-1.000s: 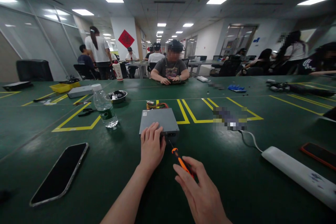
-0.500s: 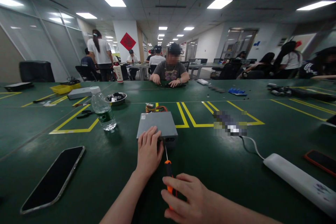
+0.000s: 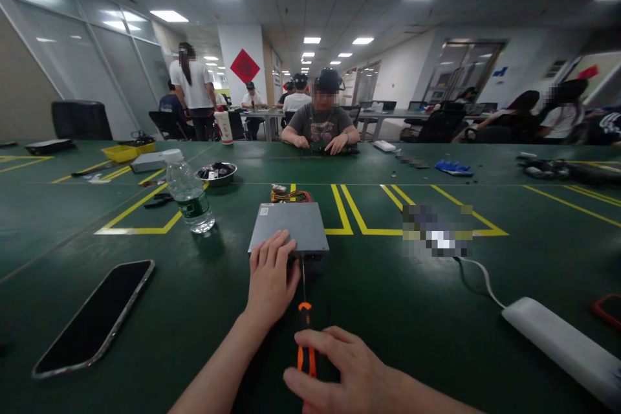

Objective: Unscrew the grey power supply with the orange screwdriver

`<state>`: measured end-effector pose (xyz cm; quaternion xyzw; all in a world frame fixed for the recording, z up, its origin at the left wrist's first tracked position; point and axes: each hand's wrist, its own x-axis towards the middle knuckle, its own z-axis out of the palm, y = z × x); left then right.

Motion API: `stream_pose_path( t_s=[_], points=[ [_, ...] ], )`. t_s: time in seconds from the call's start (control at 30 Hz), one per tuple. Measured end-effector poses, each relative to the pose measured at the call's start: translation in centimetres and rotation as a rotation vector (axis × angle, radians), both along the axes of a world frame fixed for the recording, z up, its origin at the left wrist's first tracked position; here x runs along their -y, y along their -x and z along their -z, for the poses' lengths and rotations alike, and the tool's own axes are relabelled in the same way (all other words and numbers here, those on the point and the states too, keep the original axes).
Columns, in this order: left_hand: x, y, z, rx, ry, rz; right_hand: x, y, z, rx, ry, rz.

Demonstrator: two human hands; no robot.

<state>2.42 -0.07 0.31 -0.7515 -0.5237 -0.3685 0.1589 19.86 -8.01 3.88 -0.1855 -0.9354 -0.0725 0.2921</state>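
A grey metal box with coloured wires behind it sits on the green table. My left hand lies on its front left part, fingers on the top face and thumb at the front side. In my right hand is a screwdriver with an orange and black handle, held between thumb and fingers. Its shaft points away from me, and its tip meets the front face of the box, where the exact contact spot is too small to make out.
Left of the box stand a water bottle and a metal bowl; a phone lies nearer. At right are a white power strip and a pixelated object. A person sits opposite.
The view has shifted slightly. The fingers of my right hand have changed their place on the screwdriver handle, which now stands more upright in view. My left hand still rests on the box.
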Motion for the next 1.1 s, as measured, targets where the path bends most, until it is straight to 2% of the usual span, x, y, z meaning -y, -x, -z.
stream_pose_path(
  t_s=[0.1, 0.27, 0.4, 0.5, 0.6, 0.73, 0.97, 1.1],
  points=[
    [0.1, 0.0, -0.1, -0.002, 0.016, -0.001, 0.1, 0.0, -0.1, 0.027, -0.011, -0.012],
    [0.2, 0.0, -0.2, 0.005, 0.011, -0.003, 0.0, 0.0, 0.9, -0.015, 0.039, -0.035],
    [0.1, 0.0, -0.2, 0.008, 0.018, -0.002, 0.2, 0.2, 0.3, -0.012, 0.081, -0.017],
    [0.1, -0.1, -0.1, 0.01, 0.019, 0.002, 0.1, 0.4, 0.1, -0.004, 0.011, -0.022],
    [0.1, -0.1, -0.2, 0.016, 0.02, 0.002, -0.2, 0.2, 1.2, -0.121, -0.08, -0.045],
    [0.2, -0.1, -0.2, 0.021, 0.026, -0.002, -0.7, 0.0, 2.7, -0.186, -0.052, -0.055],
    [0.2, -0.1, -0.3, 0.029, 0.039, 0.0, -0.6, 0.0, 1.2, 0.037, 0.045, -0.072],
    [0.1, 0.0, -0.3, 0.034, 0.037, 0.009, -0.5, 0.0, 1.5, 0.032, 0.034, -0.059]
  ],
)
